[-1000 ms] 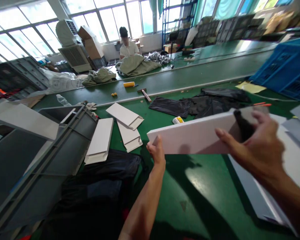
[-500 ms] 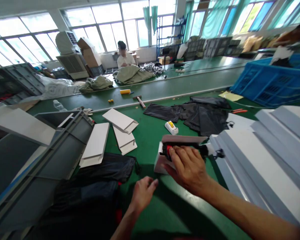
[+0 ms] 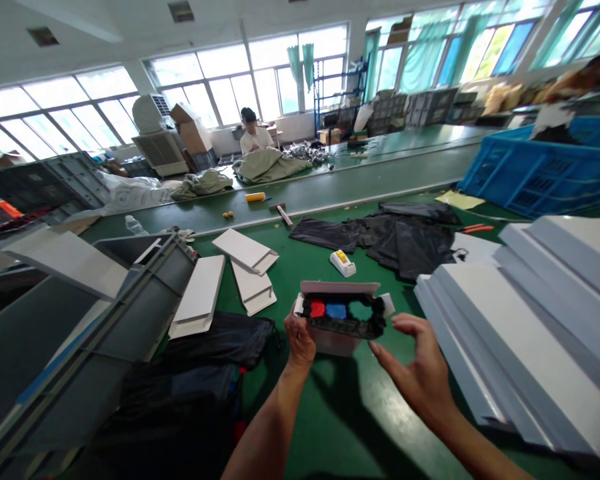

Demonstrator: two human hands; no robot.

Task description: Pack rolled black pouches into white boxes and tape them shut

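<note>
Lifted off the open, white cardboard box [image 3: 336, 343], the bare right hand [image 3: 424, 373] hangs just beside it, fingers parted. The bare left hand [image 3: 300, 341] grips its left end

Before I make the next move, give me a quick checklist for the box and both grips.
1. Left grip on box: ok, it holds the left end.
2. Right grip on box: cannot tell; it is open near the right end, contact unclear.
3. Box top open: ok, flaps stand out.
4. Contents covered: not ok, red piece and blue piece show amid black material.
5. Box bottom closed: cannot tell, hidden.
6. White-and-yellow device clear of box: ok, it lies apart, beyond it.
</note>
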